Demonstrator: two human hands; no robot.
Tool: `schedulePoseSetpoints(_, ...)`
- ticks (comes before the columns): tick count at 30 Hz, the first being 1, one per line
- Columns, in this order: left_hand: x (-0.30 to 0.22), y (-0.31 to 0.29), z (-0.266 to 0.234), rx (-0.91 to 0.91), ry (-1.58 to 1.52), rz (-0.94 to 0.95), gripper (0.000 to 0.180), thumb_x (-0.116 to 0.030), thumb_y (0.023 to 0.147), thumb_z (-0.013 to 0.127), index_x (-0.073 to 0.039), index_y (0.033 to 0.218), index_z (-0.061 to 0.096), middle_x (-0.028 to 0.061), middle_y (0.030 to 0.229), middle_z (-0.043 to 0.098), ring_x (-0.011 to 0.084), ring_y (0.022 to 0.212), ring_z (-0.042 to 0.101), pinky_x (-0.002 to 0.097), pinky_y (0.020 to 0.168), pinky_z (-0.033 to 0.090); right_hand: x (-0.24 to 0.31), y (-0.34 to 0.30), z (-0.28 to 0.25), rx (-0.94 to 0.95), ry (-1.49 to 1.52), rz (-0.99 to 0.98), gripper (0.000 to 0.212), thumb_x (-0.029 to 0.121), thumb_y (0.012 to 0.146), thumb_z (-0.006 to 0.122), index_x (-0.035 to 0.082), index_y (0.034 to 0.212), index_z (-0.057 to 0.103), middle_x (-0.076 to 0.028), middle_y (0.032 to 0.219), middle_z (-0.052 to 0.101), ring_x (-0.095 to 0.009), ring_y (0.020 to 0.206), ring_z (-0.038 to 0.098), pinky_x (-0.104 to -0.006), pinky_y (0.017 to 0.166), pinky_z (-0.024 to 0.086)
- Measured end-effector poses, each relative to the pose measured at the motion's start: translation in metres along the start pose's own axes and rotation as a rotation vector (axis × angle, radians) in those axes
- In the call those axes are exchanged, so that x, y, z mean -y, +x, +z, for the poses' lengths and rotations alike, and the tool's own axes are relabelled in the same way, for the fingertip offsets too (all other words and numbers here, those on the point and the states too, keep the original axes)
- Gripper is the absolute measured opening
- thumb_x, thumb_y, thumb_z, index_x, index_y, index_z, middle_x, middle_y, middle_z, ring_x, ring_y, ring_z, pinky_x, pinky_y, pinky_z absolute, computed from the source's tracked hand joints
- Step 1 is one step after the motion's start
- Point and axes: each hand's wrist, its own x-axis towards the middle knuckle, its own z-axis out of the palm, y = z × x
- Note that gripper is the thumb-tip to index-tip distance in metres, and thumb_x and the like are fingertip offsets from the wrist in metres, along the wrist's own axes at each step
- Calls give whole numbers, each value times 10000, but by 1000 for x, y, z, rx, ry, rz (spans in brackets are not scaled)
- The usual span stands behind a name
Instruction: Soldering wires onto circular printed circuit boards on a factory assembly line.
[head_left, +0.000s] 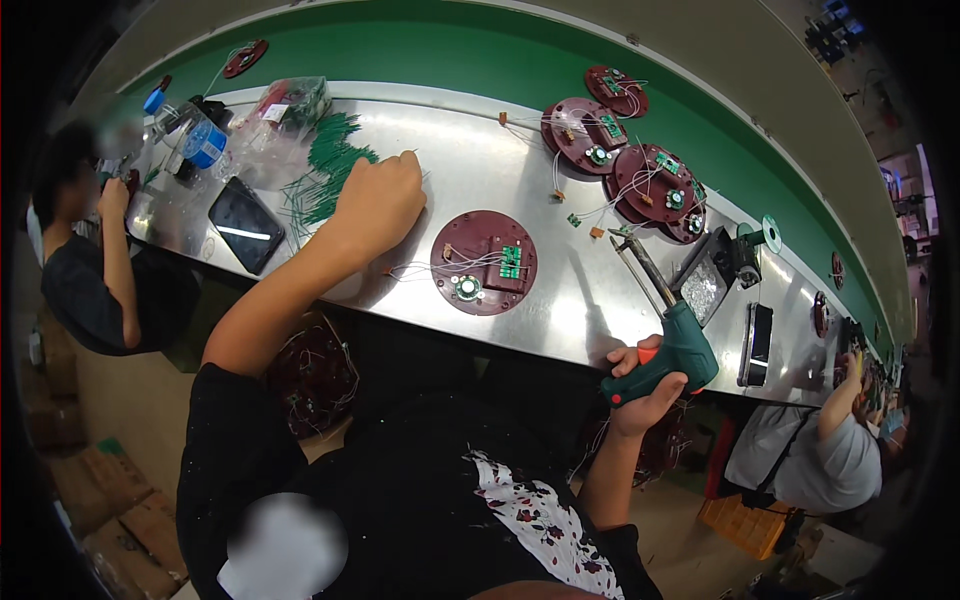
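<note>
My right hand (652, 398) is wrapped round the handle of a dark green soldering gun (684, 350) at the bench's near edge. Its long tip points up and away to the left. Over the bench, my left hand (385, 195) is closed, fingertips bent down out of sight; whatever they may grip is hidden. Just left of it lies a loose pile of thin green wires (330, 160). Between my hands a round dark red plate (458, 225) rests flat, carrying a green circuit board (511, 262), a small round part (467, 288) and white leads.
More dark red plates (575, 125) overlap at the back right. Beyond the gun are a dark tray (708, 285), a wire spool (768, 236) and a phone (757, 345). Another phone (246, 228), a bottle (204, 142) and a plastic bag (285, 108) lie left. Co-workers (88, 255) sit at both sides.
</note>
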Motion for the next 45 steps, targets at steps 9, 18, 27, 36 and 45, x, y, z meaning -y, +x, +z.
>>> schedulePoseSetpoints(9, -25, 0, -39, 84, -742, 14, 148, -108, 974, 593, 35, 988, 561, 185, 847, 674, 357, 802, 664, 457, 738, 513, 2, 2, 2, 40, -34, -4, 673, 577, 1079, 401, -51, 1304, 485, -137, 1092, 571, -189, 668, 570, -413, 733, 548)
schedulePoseSetpoints(18, -60, 3, -16, 54, -1008, 300, 84, -69, 947, 660, -12, 1008, 651, 105, 856, 652, 261, 745, 622, 354, 711, 489, 0, 0, 9, 1, -113, -50, 658, 555, 1079, 431, -62, 1297, 490, -163, 1107, 570, -192, 682, 573, -414, 739, 545)
schedulePoseSetpoints(27, -111, -23, -4, -201, -800, 56, 63, -68, 920, 666, -20, 962, 662, 107, 846, 665, 273, 741, 647, 392, 719, 477, -4, 1, 10, 3, -157, -63, 659, 550, 1078, 440, -69, 1299, 485, -166, 1108, 571, -194, 682, 577, -410, 742, 548)
schedulePoseSetpoints(36, -143, -25, -20, -200, -891, 76, 78, -99, 889, 689, -60, 956, 694, 83, 861, 661, 272, 779, 648, 392, 771, 433, -1, -3, 6, -33, -144, -83, 665, 554, 1075, 445, -70, 1301, 487, -167, 1104, 572, -206, 686, 586, -395, 725, 547)
schedulePoseSetpoints(45, -144, -15, -4, -360, -772, 253, 95, -68, 832, 736, -34, 906, 685, 94, 925, 682, 267, 887, 646, 365, 773, 484, -1, -4, 8, -41, -225, -66, 766, 630, 1037, 468, -98, 1272, 513, -169, 1060, 610, -206, 694, 596, -348, 677, 511)
